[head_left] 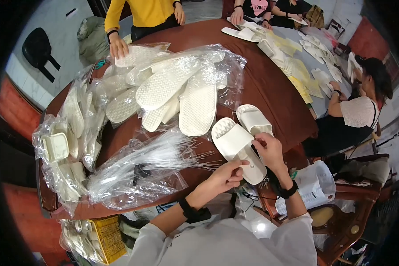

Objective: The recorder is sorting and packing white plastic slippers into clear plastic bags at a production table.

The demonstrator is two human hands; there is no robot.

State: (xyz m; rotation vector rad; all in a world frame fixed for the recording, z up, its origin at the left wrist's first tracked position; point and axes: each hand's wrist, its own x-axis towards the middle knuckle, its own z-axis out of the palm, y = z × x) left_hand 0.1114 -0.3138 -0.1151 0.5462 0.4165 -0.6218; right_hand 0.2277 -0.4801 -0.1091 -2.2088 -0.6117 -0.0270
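Two hands on one white slipper [237, 148] at the near edge of our brown desk [270, 88]: our left hand [226, 175] has its grip pinched on the sole edge, our right hand [268, 150] grips the strap. Second slipper [254, 119] sits just beside it, bagged slippers [173, 88] piled behind

Both hands raised close together, left hand [226, 174] fingers pinched, right hand [267, 150] curled.

slippers [241, 137] on table [270, 93] (bags [133, 170] left)
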